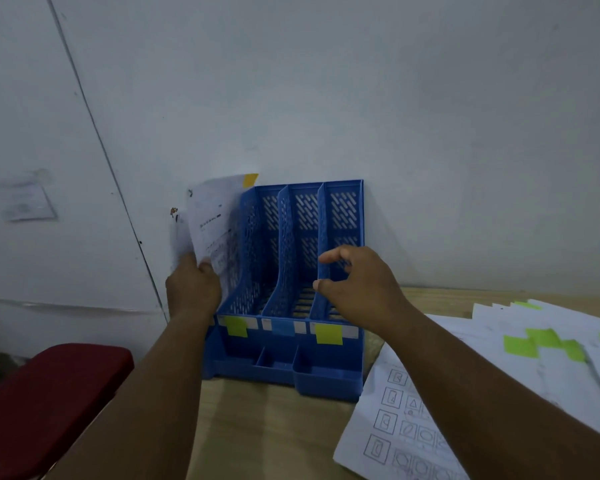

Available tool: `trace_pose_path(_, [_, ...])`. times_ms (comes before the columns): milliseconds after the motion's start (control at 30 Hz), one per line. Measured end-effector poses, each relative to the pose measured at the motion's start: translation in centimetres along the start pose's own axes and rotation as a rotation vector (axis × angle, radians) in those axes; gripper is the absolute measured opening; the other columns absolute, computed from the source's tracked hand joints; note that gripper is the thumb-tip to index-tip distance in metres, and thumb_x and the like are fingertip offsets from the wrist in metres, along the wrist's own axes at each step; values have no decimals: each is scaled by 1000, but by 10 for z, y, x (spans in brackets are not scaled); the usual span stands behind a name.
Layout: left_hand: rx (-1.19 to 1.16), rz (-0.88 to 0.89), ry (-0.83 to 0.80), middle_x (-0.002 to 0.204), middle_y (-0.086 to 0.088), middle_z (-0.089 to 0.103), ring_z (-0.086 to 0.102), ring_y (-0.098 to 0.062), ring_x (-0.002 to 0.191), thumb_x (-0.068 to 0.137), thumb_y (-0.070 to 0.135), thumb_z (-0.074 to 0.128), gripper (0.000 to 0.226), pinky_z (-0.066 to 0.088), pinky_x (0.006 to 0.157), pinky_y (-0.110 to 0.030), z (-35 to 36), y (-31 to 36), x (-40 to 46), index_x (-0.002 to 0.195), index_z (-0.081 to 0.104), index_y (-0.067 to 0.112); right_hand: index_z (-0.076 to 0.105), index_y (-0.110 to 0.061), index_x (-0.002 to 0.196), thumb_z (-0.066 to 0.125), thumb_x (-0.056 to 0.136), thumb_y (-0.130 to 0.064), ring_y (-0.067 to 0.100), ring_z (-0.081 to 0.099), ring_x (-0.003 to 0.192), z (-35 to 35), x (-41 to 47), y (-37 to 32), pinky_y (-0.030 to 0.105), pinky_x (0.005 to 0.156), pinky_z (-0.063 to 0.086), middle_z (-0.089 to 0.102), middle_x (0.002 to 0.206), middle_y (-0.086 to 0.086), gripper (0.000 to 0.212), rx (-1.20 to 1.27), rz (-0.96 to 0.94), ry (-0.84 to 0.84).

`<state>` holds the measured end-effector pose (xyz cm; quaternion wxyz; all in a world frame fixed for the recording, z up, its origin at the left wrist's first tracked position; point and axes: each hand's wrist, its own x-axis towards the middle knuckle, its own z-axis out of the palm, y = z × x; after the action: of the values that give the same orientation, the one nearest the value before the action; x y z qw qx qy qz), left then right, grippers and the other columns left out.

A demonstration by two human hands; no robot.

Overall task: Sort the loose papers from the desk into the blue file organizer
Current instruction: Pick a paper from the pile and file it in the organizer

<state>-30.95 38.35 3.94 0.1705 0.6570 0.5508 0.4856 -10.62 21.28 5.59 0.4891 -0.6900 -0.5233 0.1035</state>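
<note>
Left hand point(193, 285) is pinching a printed sheet point(213, 230), thumb on its near face, fingers hidden behind it. The sheet is standing upright, long axis vertical, just outside the left wall of the blue file organizer point(284, 355), not in any slot; the leftmost slot lies immediately right of it. A yellow sticky tab point(250, 179) is showing at its top corner. Print on the sheet is too blurred to read.

Right hand point(357, 289) is hovering at the right divider point(321, 292), fingers spread and curled, thumb near its edge, gripping nothing I can confirm.

Slot labels on the front: yellow-green point(236, 326), blue point(282, 328), yellow point(329, 334), no legible writing. All three slots look empty.

Loose papers point(499, 368) with green tabs are lying on the desk point(274, 427) to the right, nearer the right hand.
</note>
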Motion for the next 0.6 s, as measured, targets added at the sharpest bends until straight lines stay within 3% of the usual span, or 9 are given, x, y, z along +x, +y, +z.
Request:
trace_pose_path(67, [6,11,47,101,-20,61,52,-28,87,109,25,36,33,39,76,-32,-2,3,-3,110,56,-1,61,-42,108,80,83,-34,13,53,121,1,-2,-1,30,101,44,54,132,-6,33,7,0,2])
trace_pose_path(267, [140,-91,-153,116,-30,62,60,-39,101,103,6,45,21,40,74,-31,-6,0,-4,114,56,-8,61,-42,112,79,83,-34,15,53,124,3,-10,-1,39,105,47,53,134,-7,34,-12,3,7])
trace_pose_path(367, [73,-102,-75,121,-29,60,58,-36,100,104,12,45,26,41,76,-33,-11,13,-10,123,52,-4,59,-44,110,79,84,-34,13,53,123,0,-14,-3,35,103,47,52,133,-8,34,-10,1,9])
trace_pose_path(500, [-44,-29,77,137,-26,48,52,-40,121,99,13,57,56,48,93,-46,-13,32,-33,149,31,6,60,-42,111,79,84,-33,8,52,117,-9,-23,-1,30,100,46,53,130,-9,34,0,5,21])
trace_pose_path(600, [-148,81,178,148,-18,35,43,-34,133,95,16,64,70,46,106,-49,-8,50,-62,153,24,14,62,-39,114,78,83,-32,4,50,110,-17,-35,2,22,90,41,53,129,-9,35,18,28,38])
